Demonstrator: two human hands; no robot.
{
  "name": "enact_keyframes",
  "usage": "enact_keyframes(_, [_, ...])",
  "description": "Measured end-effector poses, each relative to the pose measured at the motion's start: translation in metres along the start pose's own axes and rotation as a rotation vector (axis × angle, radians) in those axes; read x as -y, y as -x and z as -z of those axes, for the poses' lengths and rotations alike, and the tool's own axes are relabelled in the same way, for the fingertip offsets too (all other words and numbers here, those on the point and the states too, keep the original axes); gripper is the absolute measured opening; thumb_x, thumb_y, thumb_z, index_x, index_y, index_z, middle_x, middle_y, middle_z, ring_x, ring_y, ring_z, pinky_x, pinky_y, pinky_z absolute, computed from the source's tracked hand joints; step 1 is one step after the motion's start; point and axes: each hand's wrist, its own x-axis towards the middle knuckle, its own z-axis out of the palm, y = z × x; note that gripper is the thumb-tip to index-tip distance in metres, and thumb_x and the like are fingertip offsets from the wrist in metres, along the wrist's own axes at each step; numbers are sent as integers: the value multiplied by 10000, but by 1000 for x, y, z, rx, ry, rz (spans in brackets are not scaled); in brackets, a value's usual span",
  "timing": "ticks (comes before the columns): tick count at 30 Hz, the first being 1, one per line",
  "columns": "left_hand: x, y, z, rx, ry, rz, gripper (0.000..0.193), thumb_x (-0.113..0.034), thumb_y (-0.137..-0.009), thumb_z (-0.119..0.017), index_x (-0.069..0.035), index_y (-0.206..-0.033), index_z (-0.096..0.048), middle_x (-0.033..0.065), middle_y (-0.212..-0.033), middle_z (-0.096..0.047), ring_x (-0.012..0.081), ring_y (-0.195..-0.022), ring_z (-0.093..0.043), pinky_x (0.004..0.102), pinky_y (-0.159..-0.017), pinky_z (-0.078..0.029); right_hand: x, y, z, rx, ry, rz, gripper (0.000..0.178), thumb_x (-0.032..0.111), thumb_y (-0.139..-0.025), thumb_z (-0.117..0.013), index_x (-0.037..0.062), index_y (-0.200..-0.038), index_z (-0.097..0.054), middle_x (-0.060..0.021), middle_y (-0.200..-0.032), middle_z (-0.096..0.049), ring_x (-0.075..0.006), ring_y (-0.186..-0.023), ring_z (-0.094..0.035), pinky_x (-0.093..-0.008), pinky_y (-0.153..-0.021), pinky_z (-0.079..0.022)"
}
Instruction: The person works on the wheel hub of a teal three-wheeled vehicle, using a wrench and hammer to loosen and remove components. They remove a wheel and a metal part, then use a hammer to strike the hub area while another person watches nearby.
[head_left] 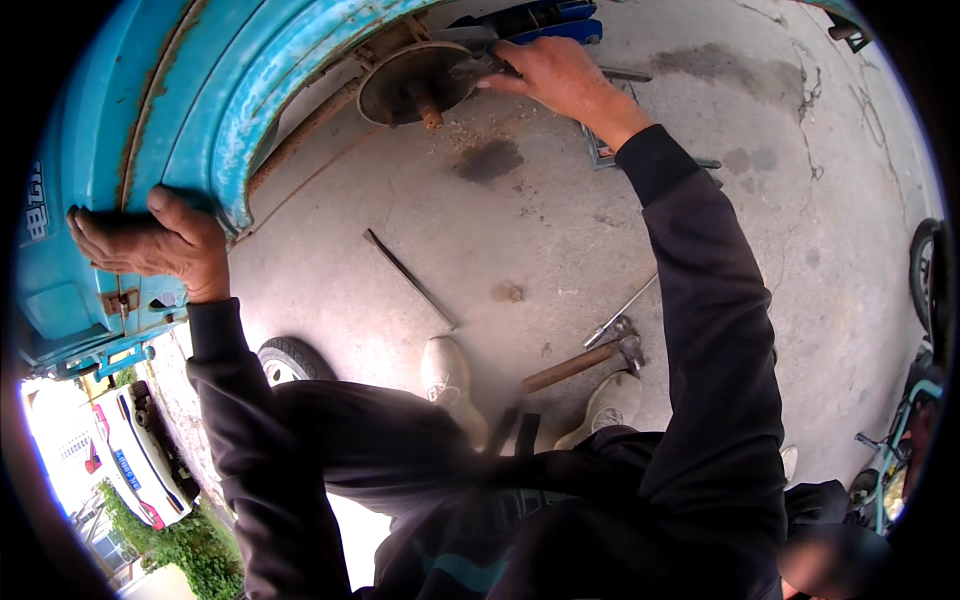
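My left hand (160,240) lies with outstretched fingers against the turquoise vehicle body (190,110), beside the wheel arch. Under that arch sits a round, rusty wheel-hub plate (405,90), its brown stub axle (428,108) pointing toward me. At the plate's right rim, my right hand (560,82) has thumb and forefinger closed about a dark part that I cannot make out. The remaining fingers are curled and partly hidden.
On the concrete floor lie a wooden-handled hammer (572,367), a metal rod (622,310) and a dark bar (410,280). A blue tool (560,18) stands behind the hub. A tyre (292,360) is at left; another person (830,550) is at lower right.
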Motion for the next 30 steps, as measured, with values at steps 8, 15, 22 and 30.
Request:
enact_keyframes(8, [-3,0,2,22,11,14,851,-611,-976,-432,66,-1467,-273,287,-1471,-337,411,-1370,-316,566,-1136,-192,-13,-7,27,98,-140,-21,436,506,-874,-681,71,-907,-696,-161,-750,-664,-358,-759,-670,-448,-666,-527])
enact_keyframes(15, [-9,-3,-2,9,20,54,871,-666,-969,-375,34,-1477,-283,266,-1477,-337,418,-1386,-290,583,-1140,-169,22,25,-41,-31,-426,-347,531,569,-954,-547,51,-928,-663,-178,-713,-646,-376,-705,-654,-476,-631,-510])
enact_keyframes(22, [-3,-2,0,-12,13,-1,819,-591,-980,-435,49,-1470,-289,273,-1473,-357,418,-1380,-313,568,-1128,-200,-11,10,14,98,-91,-122,547,545,-981,-532,27,-833,-622,-171,-618,-585,-431,-617,-583,-474,-560,-494])
enact_keyframes(30, [-3,4,-2,-13,12,49,843,-615,-965,-447,26,-1486,-281,258,-1493,-351,414,-1400,-298,565,-1147,-170,24,27,-18,21,-320,-357,553,528,-977,-550,8,-805,-623,-216,-676,-619,-434,-683,-626,-483,-595,-498])
